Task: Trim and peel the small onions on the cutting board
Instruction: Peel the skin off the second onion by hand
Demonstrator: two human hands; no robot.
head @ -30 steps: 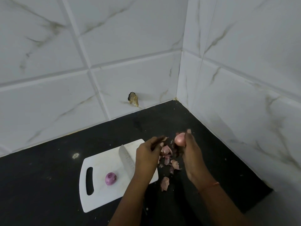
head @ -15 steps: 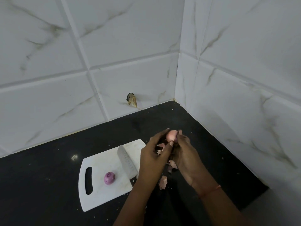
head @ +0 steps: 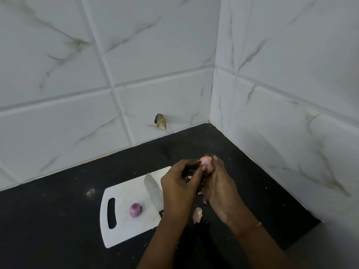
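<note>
My right hand (head: 217, 183) holds a small pale pink onion (head: 206, 161) up above the counter, fingers curled round it. My left hand (head: 178, 183) is against it, thumb and fingertips pinching at the onion's skin. A peeled purple onion (head: 135, 210) lies on the white cutting board (head: 124, 226). A knife (head: 154, 189) lies on the board's right part, its handle hidden under my left hand. Loose onion skins (head: 197, 214) lie on the black counter below my hands.
The black counter (head: 58, 220) ends in a corner of white marble-look tiled walls (head: 291, 113). A chipped hole (head: 160, 121) marks the back wall just above the counter. The counter's right edge drops off at the lower right.
My hands have come together: the left one moved right and up to the onion held by the right, and now pinches at its skin.
</note>
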